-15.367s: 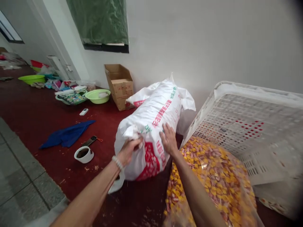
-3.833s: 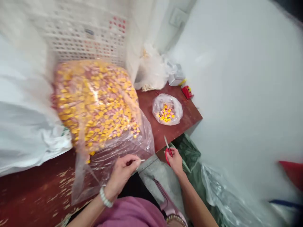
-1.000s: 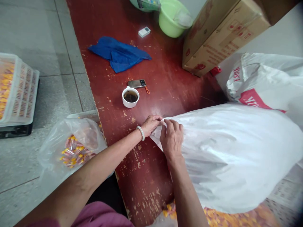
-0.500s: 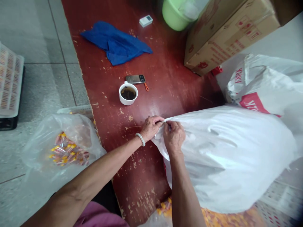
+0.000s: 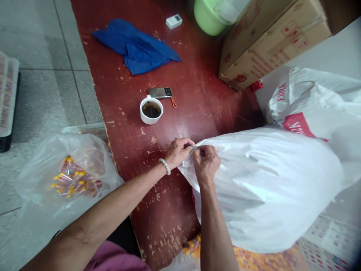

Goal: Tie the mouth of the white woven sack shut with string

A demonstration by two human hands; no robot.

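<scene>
A big white woven sack (image 5: 267, 188) lies on its side on the worn red bench (image 5: 191, 109). My left hand (image 5: 178, 151) and my right hand (image 5: 205, 163) both pinch the sack's gathered mouth at its near-left end, fingers closed on the fabric. A white bead bracelet sits on my left wrist. Under the sack's lower edge shows a clear bag of yellow and pink wrapped sweets (image 5: 254, 259).
A white cup of dark liquid (image 5: 151, 110) and a phone (image 5: 160, 92) stand just beyond my hands. Farther back lie a blue cloth (image 5: 138, 47), a remote (image 5: 173, 21), a green basin (image 5: 210, 17) and a cardboard box (image 5: 267, 37). Another sack (image 5: 316, 109) lies at right; a bag of sweets (image 5: 70, 177) at left.
My hands have kept their pinch on the sack's mouth and drawn slightly closer together. The view has shifted a little, so the bench items sit higher in frame.
</scene>
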